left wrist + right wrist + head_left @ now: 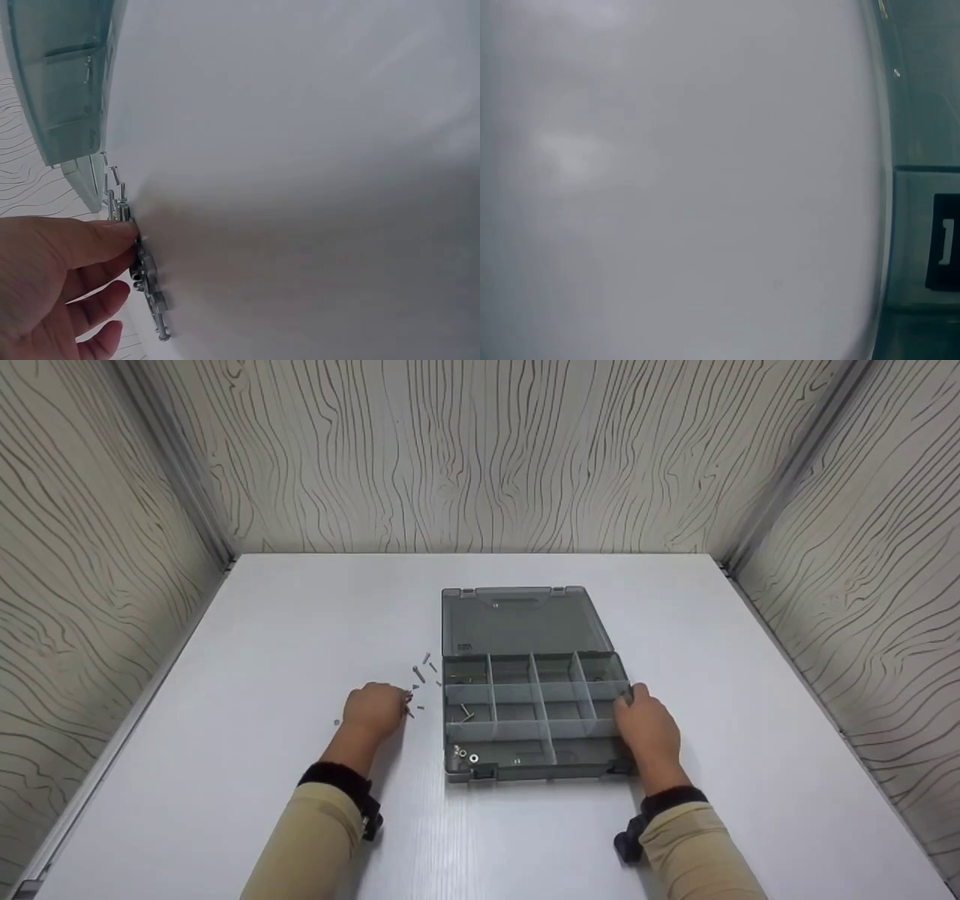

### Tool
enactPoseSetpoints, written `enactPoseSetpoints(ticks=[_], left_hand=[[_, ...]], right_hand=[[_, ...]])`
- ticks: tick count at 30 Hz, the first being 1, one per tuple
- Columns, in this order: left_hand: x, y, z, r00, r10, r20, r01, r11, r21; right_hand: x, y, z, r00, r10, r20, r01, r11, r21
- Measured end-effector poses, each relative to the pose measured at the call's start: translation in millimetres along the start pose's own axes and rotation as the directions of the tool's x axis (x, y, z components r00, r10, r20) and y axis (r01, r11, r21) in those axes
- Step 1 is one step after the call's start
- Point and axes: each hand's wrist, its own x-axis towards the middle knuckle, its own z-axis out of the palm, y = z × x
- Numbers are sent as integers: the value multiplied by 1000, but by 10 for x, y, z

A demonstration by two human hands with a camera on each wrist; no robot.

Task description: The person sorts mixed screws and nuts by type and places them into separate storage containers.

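Note:
A dark translucent compartment box (pixel 517 710) lies with its lid (pixel 525 622) folded back on the white table. My right hand (pixel 651 731) grips the box's right side wall; the right wrist view does not show its fingers. Left of the box, my left hand (pixel 375 710) is down at a small pile of loose screws (pixel 418 673). In the left wrist view its thumb (pixel 105 238) and forefinger pinch at a screw (pixel 124 213) in the pile, partly hidden by the fingertips. The other fingers are loosely curled.
Several nuts and washers (pixel 474 758) sit in the front left compartment. Screws (pixel 466 711) lie in the middle left one. One tiny piece (pixel 337 722) is on the table left of my left hand. Wood-patterned walls (pixel 480 457) enclose the table.

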Motion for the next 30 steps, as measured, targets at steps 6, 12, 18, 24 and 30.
enactPoseSetpoints(ticks=[6, 12, 18, 24, 30], left_hand=[[21, -36, 22, 999, 6, -37, -6, 1000, -1], [23, -43, 30, 998, 22, -59, -21, 1000, 9], [22, -25, 25, 999, 25, -47, -24, 1000, 16], [-5, -7, -3, 999, 26, -23, -26, 1000, 7], [-38, 11, -27, 1000, 26, 1, -26, 998, -56]], right_hand=[[-1, -2, -11, 1000, -3, 7, 3, 1000, 0], [-3, -5, -8, 1000, 4, 10, -4, 1000, 0], [-1, -4, -4, 1000, -4, 6, 4, 1000, 0], [11, 2, 1, 1000, 2, 8, -2, 1000, 3], [27, 14, 11, 1000, 12, 10, -12, 1000, 6]])
